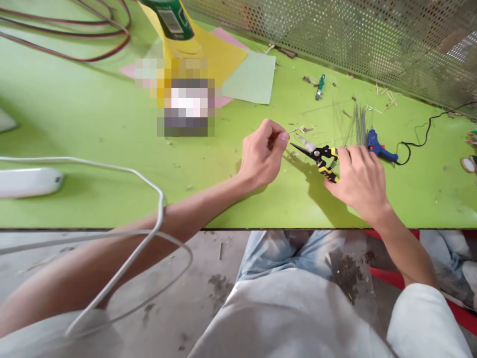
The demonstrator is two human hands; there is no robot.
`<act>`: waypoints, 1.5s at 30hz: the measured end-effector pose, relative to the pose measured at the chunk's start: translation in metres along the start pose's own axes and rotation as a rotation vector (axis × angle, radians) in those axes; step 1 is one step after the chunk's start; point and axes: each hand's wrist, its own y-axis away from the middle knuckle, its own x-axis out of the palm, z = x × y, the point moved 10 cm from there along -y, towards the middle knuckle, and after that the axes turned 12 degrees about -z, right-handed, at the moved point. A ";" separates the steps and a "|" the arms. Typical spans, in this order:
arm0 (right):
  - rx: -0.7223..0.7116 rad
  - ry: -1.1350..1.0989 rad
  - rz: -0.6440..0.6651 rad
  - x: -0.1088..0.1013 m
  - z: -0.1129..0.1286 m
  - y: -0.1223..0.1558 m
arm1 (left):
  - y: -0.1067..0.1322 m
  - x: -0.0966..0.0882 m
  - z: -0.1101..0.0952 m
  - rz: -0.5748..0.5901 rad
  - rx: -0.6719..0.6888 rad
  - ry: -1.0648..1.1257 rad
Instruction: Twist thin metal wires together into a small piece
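My right hand [359, 179] grips the yellow-and-black handles of a pair of snips [316, 154], whose open blades point left over the green table [93, 124]. My left hand [263, 156] is closed in a pinch just left of the blade tips. It holds a thin pale sliver [294, 131] that reaches toward the blades. Small offcuts [306, 130] lie on the table beside the blades.
A blue glue gun [378, 148] with a black cord lies right of the snips, beside a bundle of thin grey wires [357, 124]. Coloured paper sheets [249, 77] and a yellow bottle [173, 25] sit at the back. A perforated metal screen [354, 40] bounds the table. A white cable [122, 171] loops at left.
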 end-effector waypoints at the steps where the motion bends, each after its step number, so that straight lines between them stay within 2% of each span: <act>1: 0.005 -0.005 0.009 0.002 0.000 -0.001 | 0.000 0.000 0.000 0.005 -0.012 0.001; 7: 0.023 0.003 -0.008 0.003 0.000 -0.005 | 0.003 0.006 -0.005 0.071 -0.020 0.016; 14: 0.034 0.010 0.167 0.022 0.005 -0.003 | 0.005 0.008 -0.012 0.110 -0.007 0.016; 21: 0.011 0.069 0.059 0.022 0.000 -0.012 | 0.006 0.007 -0.011 0.078 -0.003 0.028; 27: 0.058 0.020 -0.036 0.019 -0.006 -0.017 | 0.009 0.011 -0.014 0.135 -0.029 0.043; 31: 0.071 0.034 -0.017 0.023 -0.008 -0.021 | 0.011 0.015 -0.013 0.163 -0.065 0.048; 37: -0.016 0.059 -0.009 0.028 -0.005 -0.028 | 0.012 0.015 -0.010 0.163 -0.106 0.078; 45: -0.106 0.040 0.028 0.031 0.000 -0.039 | 0.014 0.017 -0.010 0.187 -0.094 0.066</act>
